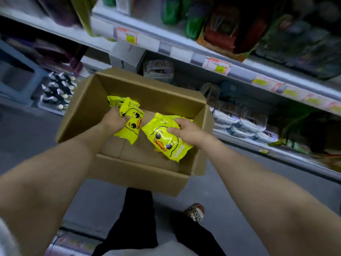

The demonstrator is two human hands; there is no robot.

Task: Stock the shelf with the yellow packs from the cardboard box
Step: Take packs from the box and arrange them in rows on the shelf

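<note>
Setting: A shop aisle is showing, with a grey floor (230, 209) and a tiered shelf (184, 47) carrying blurred goods and price tags.
Box: The cardboard box (140, 170) is sitting open on the floor, just in front of the shelf.
Left grip: The left grip (115, 120) is clenching the upper end of the left pack (132, 124) inside the box.
Right grip: The right grip (186, 129) is grasping the right pack (166, 143), thumb on its face, fingers over its far edge.
Third pack: The third pack (114, 100) is lying behind the left one, near the far wall.
Progress: The box is looking nearly emptied, with much bare bottom showing. Three packs are waiting; none is recognisable on the shelf.
Look: The packs are glossy yellow, soft and crinkling, each bearing a cartoon duck face.
</note>
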